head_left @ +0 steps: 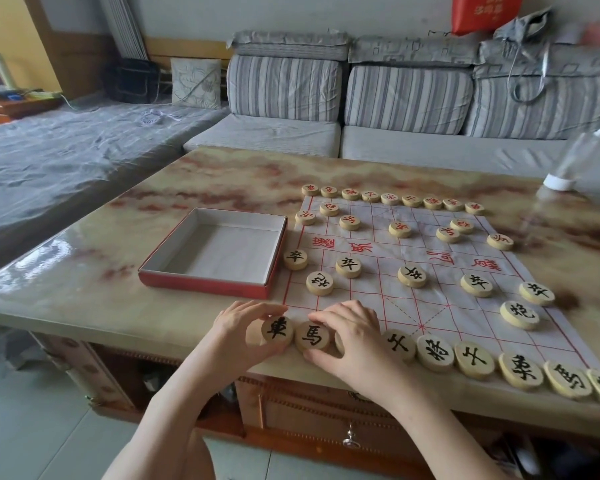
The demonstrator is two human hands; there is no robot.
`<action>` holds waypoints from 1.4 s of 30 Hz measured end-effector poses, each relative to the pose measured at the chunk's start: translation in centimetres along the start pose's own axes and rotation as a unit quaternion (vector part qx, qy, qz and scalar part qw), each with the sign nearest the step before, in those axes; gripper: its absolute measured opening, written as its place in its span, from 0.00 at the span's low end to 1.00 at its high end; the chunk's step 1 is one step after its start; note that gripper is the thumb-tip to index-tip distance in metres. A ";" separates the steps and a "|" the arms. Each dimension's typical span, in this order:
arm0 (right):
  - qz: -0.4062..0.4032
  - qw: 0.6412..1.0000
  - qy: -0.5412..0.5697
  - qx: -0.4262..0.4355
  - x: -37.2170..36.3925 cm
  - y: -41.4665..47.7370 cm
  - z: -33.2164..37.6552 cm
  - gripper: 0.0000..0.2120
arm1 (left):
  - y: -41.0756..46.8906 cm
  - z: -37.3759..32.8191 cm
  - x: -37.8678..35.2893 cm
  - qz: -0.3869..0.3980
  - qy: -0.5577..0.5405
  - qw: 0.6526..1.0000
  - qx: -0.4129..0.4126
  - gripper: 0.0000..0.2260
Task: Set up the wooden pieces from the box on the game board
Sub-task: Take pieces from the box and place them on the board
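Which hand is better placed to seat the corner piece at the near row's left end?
Left. The left hand already grips the corner piece by the board's near-left corner, while the right hand pinches the third piece, beyond the horse piece.

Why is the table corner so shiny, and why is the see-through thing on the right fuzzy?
Head view: light bounces off the glossy table, leaving white glare at its left corner; the clear thing with the white base is blurred; the wide lens stretches the wooden pieces at the right edge.
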State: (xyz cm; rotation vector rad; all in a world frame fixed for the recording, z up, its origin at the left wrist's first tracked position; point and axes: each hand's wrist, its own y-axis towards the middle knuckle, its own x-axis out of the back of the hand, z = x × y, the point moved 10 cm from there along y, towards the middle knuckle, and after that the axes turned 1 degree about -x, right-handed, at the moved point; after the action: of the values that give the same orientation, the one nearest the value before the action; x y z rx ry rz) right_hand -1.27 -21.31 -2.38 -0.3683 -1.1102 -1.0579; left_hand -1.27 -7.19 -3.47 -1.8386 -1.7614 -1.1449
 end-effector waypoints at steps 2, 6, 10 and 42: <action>0.003 1.000 0.002 0.001 -0.1 0.0 0.0 0.24 | 0.0 0.1 0.0 0.003 0.000 1.000 0.004 0.27; 0.006 1.000 0.004 0.004 -0.2 -0.1 0.0 0.24 | 0.1 0.2 -0.1 0.001 -0.002 1.000 0.007 0.26; 0.009 1.000 0.004 -0.002 -0.3 -0.1 -0.1 0.24 | -0.1 0.1 0.0 0.000 -0.003 1.000 0.007 0.24; 0.053 0.983 0.015 -0.175 5.6 -5.5 -8.1 0.26 | 2.5 -7.5 -7.2 0.103 0.052 0.986 -0.123 0.23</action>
State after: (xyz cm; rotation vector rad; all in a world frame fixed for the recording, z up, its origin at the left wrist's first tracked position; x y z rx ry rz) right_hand -1.16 -32.61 -2.47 -0.6824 -0.8658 -1.1602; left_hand -0.45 -17.86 -3.52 -2.0038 -1.3858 -1.3965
